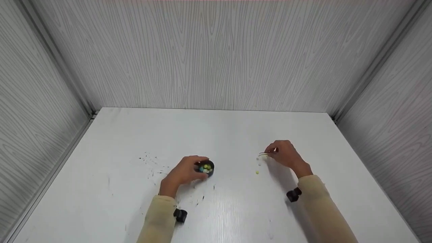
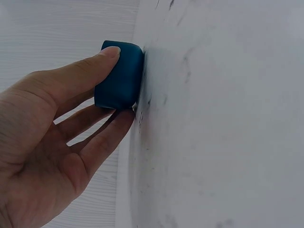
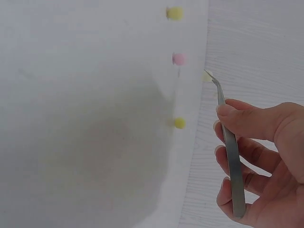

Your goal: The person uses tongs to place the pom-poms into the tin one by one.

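Grey woodgrain walls, white tabletop, dark flecks, yellow ball

The bare left hand enters from the left and grips a short, smooth teal-blue container with rounded edges. The thumb presses flat along one side wall; the fingers curve against the opposite side. One fingertip reaches down to the smooth white tabletop, which extends to the right. The container's rounded edge meets this surface and casts a faint bluish reflection on it. Dark streaks and specks mark the tabletop. A pale grey wood-grain panel forms the far background.
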`<state>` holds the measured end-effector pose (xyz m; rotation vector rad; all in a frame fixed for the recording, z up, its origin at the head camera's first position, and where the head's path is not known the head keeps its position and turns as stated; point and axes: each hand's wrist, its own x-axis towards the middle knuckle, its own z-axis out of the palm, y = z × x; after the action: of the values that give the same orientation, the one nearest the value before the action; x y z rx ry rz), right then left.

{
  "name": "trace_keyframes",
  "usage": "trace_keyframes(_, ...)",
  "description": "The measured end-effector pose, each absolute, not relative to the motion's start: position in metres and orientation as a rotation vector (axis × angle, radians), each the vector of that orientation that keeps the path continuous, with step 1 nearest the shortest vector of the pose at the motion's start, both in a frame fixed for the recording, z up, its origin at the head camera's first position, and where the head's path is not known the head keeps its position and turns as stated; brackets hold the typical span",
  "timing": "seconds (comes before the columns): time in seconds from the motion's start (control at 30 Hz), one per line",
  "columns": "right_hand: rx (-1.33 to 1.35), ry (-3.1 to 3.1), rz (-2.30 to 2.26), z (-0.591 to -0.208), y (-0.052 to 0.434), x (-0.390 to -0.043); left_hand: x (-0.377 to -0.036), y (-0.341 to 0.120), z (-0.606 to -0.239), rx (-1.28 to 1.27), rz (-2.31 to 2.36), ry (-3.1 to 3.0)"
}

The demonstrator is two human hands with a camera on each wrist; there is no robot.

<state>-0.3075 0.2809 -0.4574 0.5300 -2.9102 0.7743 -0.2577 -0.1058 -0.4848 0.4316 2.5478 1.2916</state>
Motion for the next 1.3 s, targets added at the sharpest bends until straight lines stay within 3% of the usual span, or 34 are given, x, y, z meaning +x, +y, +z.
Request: trace_keyframes(1.3, 0.832, -2.77, 0.889, -0.449, 0.215, -0.294, -0.258, -0.103, -0.485, 0.383, 1.281, 2.563)
